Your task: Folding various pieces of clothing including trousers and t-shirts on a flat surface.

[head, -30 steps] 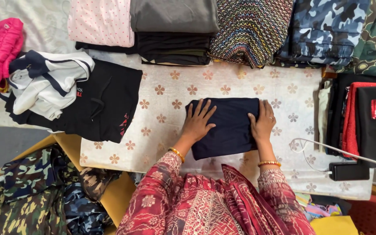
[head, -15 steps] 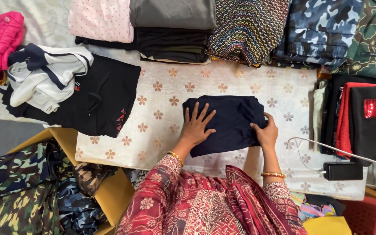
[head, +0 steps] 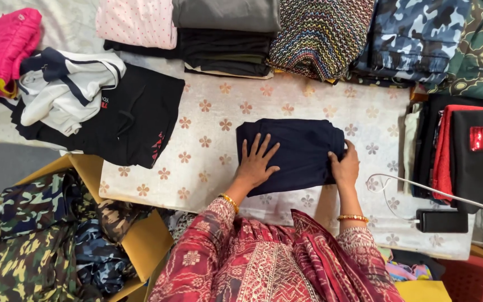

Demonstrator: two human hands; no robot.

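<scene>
matt navy cloth garment (head: 292,154), flower-printed cloth cover (head: 208,134)

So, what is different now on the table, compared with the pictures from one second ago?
The right hand, which lay flat on the dark blue garment, has slid to its right edge and now grips it. The garment has turned a little and looks more compactly folded. The left hand still presses flat on it. The folded piles behind and the black clothing have not moved.

1. Our left hand (head: 257,162) sits just left of the frame's centre, palm down, fingers spread and pointing up the frame.
2. Our right hand (head: 345,165) is right of centre, fingers curled in a pinch, thumb towards the left.
3. Both forearms rise from the bottom centre, patterned red sleeves and a gold bangle at each wrist.
</scene>
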